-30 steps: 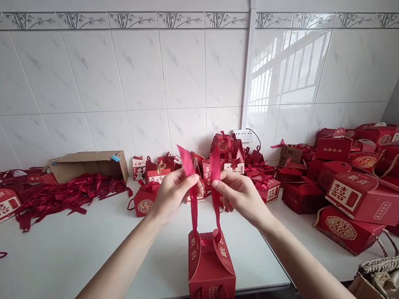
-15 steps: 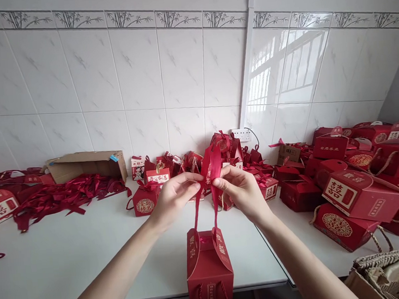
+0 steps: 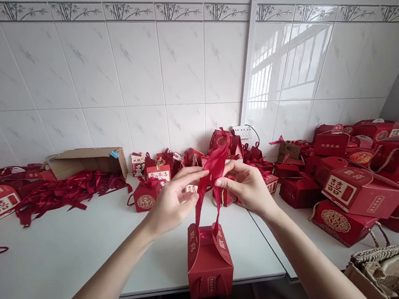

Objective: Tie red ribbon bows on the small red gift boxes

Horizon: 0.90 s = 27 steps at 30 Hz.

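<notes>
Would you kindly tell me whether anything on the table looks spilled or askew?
The loose ribbons look possibly spilled: they lie in a tangled heap in front of the cardboard carton. At right, red boxes are piled askew, overlapping at differing angles.

Room: a small packing workroom, a busy one!
Tables (image 3: 153, 265): two white tops, butted together, running along the wall.
Boxes (image 3: 374, 194): red ones by the heap, piled high at right, crowding the back, more at left!
Ribbons (image 3: 63, 194): a big loose tangle, spread out before an open carton (image 3: 88, 153).
Wall (image 3: 140, 71): glossy white tile, bamboo border (image 3: 128, 11) up top, power strip (image 3: 242, 131) down by the boxes.
Reflection (image 3: 300, 66): pale bars shining in the tile, perhaps a window, too washed-out to be sure.
</notes>
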Each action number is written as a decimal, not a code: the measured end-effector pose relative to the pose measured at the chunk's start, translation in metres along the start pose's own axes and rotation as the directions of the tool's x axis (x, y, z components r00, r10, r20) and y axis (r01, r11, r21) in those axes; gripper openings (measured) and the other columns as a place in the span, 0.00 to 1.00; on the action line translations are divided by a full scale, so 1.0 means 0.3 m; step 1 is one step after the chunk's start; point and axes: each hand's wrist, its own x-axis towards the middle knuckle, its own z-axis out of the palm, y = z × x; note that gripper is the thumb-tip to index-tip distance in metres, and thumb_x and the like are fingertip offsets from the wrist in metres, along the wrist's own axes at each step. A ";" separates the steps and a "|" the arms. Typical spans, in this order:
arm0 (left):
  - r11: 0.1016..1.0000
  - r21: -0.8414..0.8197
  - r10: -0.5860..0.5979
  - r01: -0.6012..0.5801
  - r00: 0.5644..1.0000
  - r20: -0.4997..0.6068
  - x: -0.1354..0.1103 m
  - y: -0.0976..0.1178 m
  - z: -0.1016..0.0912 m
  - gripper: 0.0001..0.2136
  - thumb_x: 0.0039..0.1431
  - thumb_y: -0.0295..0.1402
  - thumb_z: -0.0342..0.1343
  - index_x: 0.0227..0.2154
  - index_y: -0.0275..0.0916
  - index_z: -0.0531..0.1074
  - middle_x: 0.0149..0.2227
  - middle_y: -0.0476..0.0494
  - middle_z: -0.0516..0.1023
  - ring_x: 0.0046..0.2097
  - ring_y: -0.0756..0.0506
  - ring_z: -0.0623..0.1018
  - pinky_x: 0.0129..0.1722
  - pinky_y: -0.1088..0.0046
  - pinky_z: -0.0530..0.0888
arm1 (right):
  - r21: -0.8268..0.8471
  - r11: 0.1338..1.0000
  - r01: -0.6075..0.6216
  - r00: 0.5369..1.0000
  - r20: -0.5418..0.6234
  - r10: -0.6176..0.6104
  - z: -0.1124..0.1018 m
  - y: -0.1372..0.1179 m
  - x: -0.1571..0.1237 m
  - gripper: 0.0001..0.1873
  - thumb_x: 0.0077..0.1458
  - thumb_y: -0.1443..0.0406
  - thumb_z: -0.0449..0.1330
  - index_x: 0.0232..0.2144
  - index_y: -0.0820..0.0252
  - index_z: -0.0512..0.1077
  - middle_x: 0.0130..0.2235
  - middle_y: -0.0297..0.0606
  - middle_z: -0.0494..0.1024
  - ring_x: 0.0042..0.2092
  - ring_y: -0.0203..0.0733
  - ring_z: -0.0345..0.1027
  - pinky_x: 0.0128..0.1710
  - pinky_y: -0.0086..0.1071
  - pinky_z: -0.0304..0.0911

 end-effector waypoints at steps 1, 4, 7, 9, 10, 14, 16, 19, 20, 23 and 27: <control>1.000 0.007 -0.008 0.008 1.000 0.010 -0.001 -0.002 -0.001 0.21 0.54 0.24 0.50 0.51 0.46 0.70 0.56 0.43 0.65 0.57 0.41 0.67 0.39 0.77 0.77 | -0.012 1.000 0.001 1.000 0.005 -0.001 -0.002 0.002 0.000 0.16 0.43 0.54 0.68 0.24 0.58 0.69 0.30 0.36 0.72 0.27 0.35 0.64 0.18 0.27 0.55; 1.000 0.003 -0.027 0.027 0.999 0.023 0.002 -0.006 0.002 0.22 0.54 0.24 0.50 0.51 0.48 0.69 0.57 0.44 0.64 0.55 0.43 0.69 0.38 0.77 0.77 | -0.042 0.999 0.016 1.000 0.014 -0.015 -0.003 0.005 0.000 0.16 0.44 0.52 0.67 0.24 0.58 0.70 0.29 0.36 0.72 0.29 0.37 0.65 0.21 0.28 0.58; 0.996 -0.069 -0.044 0.048 0.998 0.050 0.009 0.001 0.007 0.20 0.55 0.27 0.53 0.51 0.45 0.70 0.57 0.41 0.64 0.53 0.42 0.71 0.38 0.75 0.78 | -0.102 0.989 0.103 0.994 0.030 -0.101 0.000 -0.002 0.002 0.14 0.47 0.54 0.66 0.24 0.57 0.71 0.30 0.36 0.72 0.34 0.40 0.67 0.31 0.34 0.64; 0.990 -0.134 -0.042 0.053 0.996 0.082 0.015 0.011 0.012 0.17 0.55 0.31 0.54 0.49 0.42 0.72 0.56 0.40 0.65 0.51 0.41 0.72 0.41 0.71 0.77 | -0.185 0.963 0.198 0.980 0.036 -0.195 0.003 -0.010 0.007 0.12 0.49 0.55 0.65 0.24 0.56 0.72 0.34 0.37 0.71 0.41 0.43 0.67 0.42 0.39 0.64; 0.986 -0.156 -0.037 0.052 0.995 0.094 0.018 0.016 0.015 0.15 0.56 0.32 0.55 0.47 0.41 0.73 0.55 0.40 0.66 0.50 0.42 0.73 0.42 0.70 0.77 | -0.235 0.942 0.240 0.970 0.035 -0.239 0.004 -0.014 0.010 0.11 0.49 0.55 0.65 0.25 0.56 0.73 0.37 0.38 0.70 0.45 0.44 0.65 0.47 0.41 0.62; 0.985 -0.167 -0.022 0.033 0.997 0.070 0.030 0.029 0.023 0.10 0.56 0.35 0.56 0.38 0.38 0.77 0.47 0.41 0.72 0.41 0.46 0.75 0.39 0.71 0.76 | -0.392 0.874 0.288 0.953 0.025 -0.302 0.013 -0.024 0.025 0.10 0.49 0.56 0.65 0.25 0.55 0.73 0.47 0.40 0.65 0.56 0.48 0.58 0.55 0.44 0.57; 0.987 -0.158 -0.012 0.017 1.000 0.028 0.035 0.027 0.023 0.09 0.56 0.36 0.56 0.36 0.38 0.77 0.42 0.42 0.74 0.40 0.46 0.75 0.39 0.72 0.75 | -0.389 0.885 0.256 0.963 0.022 -0.269 0.019 -0.022 0.030 0.11 0.48 0.55 0.65 0.28 0.55 0.72 0.49 0.41 0.64 0.57 0.49 0.57 0.54 0.44 0.59; 0.996 -0.087 0.004 -0.005 1.000 -0.014 0.040 0.018 0.018 0.09 0.57 0.37 0.55 0.30 0.37 0.78 0.36 0.43 0.75 0.39 0.46 0.74 0.38 0.74 0.73 | -0.289 0.949 0.125 0.988 -0.052 -0.146 0.025 -0.009 0.035 0.28 0.42 0.54 0.68 0.45 0.54 0.66 0.52 0.44 0.64 0.53 0.50 0.63 0.46 0.43 0.66; 0.998 -0.055 0.004 -0.005 1.000 -0.028 0.041 0.013 0.016 0.10 0.57 0.37 0.55 0.29 0.37 0.78 0.35 0.44 0.76 0.38 0.46 0.74 0.37 0.74 0.73 | -0.250 0.967 0.056 0.993 -0.085 -0.079 0.025 -0.003 0.037 0.37 0.39 0.53 0.70 0.50 0.54 0.61 0.52 0.46 0.64 0.50 0.50 0.65 0.42 0.42 0.68; 1.000 -0.024 -0.020 0.018 0.998 -0.061 0.042 -0.003 0.015 0.09 0.55 0.37 0.56 0.28 0.38 0.78 0.32 0.45 0.76 0.35 0.47 0.74 0.33 0.74 0.71 | -0.131 0.982 -0.139 0.989 -0.061 0.132 0.022 0.016 0.040 0.46 0.35 0.51 0.71 0.55 0.57 0.57 0.48 0.47 0.69 0.42 0.48 0.70 0.36 0.41 0.70; 0.986 -0.146 -0.082 0.075 0.996 -0.039 0.042 -0.026 0.023 0.10 0.54 0.38 0.57 0.31 0.37 0.78 0.31 0.46 0.75 0.32 0.49 0.72 0.30 0.76 0.69 | 0.010 0.976 -0.217 0.968 0.133 0.213 0.029 0.026 0.039 0.24 0.42 0.49 0.66 0.34 0.61 0.71 0.32 0.39 0.75 0.35 0.43 0.70 0.36 0.38 0.68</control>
